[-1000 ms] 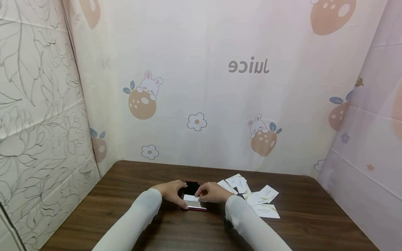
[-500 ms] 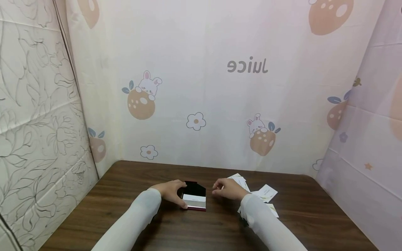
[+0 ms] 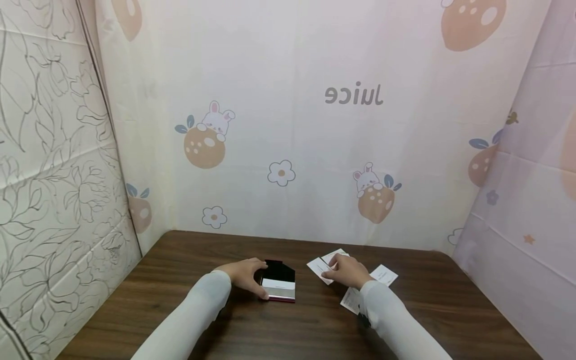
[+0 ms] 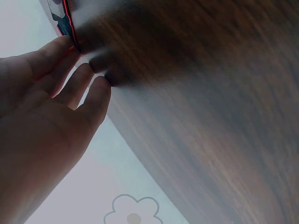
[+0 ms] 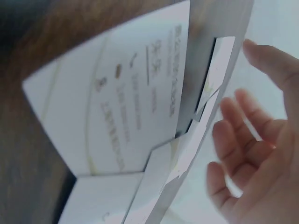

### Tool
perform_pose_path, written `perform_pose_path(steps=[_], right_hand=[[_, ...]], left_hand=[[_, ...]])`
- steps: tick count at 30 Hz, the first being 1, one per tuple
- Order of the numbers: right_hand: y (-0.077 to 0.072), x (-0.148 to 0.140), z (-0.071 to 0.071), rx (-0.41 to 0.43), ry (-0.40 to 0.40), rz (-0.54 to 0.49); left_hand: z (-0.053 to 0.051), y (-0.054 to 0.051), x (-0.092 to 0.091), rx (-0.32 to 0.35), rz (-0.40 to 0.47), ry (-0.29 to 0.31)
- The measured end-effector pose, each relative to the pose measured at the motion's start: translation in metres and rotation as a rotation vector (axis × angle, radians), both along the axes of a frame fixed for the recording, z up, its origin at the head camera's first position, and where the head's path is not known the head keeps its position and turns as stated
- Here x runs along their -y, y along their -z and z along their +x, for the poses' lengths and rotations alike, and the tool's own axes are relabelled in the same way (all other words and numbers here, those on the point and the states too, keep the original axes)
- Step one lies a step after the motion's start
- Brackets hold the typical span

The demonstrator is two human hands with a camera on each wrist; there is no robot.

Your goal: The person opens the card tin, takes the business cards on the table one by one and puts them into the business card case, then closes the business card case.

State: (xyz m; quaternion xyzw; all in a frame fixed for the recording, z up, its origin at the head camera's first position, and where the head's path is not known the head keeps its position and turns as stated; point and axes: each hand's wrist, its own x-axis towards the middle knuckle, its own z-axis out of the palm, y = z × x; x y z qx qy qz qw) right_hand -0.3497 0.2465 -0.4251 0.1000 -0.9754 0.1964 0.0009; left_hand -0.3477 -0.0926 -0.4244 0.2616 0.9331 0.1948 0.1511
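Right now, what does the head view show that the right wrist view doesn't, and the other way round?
Only the head view: the left hand at the left side of the flat black case, plus the mirrored "Juice" lettering on the backdrop.

Only the right wrist view: the palm side of the right hand, and small icons beside the lines of print on the nearest card.

Both: the right hand, white cards and the brown table.
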Motion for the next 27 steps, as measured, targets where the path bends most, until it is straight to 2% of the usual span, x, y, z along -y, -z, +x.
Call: perform_pose_path(steps=[3, 9, 27], right_hand=[[0.0, -0.003, 0.0, 0.044, 0.048, 0.047], [0.0, -0.006, 0.002, 0.077, 0.073, 0.093], [-0.002, 0.006, 0.001, 0.131, 0.123, 0.103]], left_hand=[[-0.001, 0.0, 0.001, 0.004, -0.003, -0.001], [-0.003, 0.002, 0.001, 0.021, -0.004, -0.012], [-0.007, 0.002, 0.003, 0.015, -0.004, -0.017]])
